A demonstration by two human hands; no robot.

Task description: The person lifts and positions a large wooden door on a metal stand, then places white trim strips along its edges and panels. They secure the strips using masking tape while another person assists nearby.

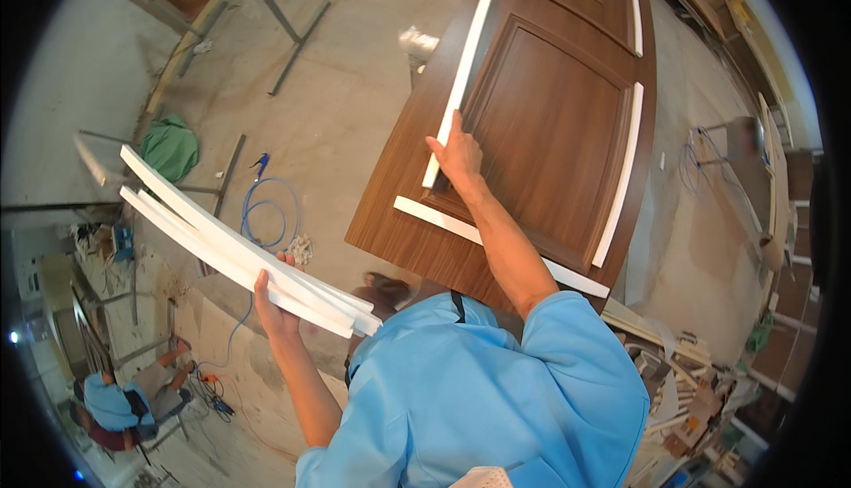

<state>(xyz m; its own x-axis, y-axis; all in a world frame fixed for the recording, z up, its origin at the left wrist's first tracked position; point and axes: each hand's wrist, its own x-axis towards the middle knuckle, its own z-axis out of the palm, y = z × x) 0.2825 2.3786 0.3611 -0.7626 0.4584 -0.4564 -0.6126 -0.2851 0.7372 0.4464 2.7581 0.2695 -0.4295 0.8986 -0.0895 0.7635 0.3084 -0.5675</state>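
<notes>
My left hand (271, 304) grips a bundle of long white foam strips (213, 240) that reach out to the upper left. My right hand (456, 156) presses on the lower end of a white strip (461, 80) lying along the left side of the raised panel of a brown wooden door (550, 124). Another white strip (443, 219) lies across the door's near end, and one more (623, 173) runs along the panel's right side. A short strip (636, 16) sits farther up by the door's upper panel.
A blue hose (266, 209) coils on the concrete floor beside a green cloth (170, 147). Metal bars (297, 45) lie at the upper left. A person in blue (115, 404) sits at the lower left. Wood offcuts (683, 390) are piled at the lower right.
</notes>
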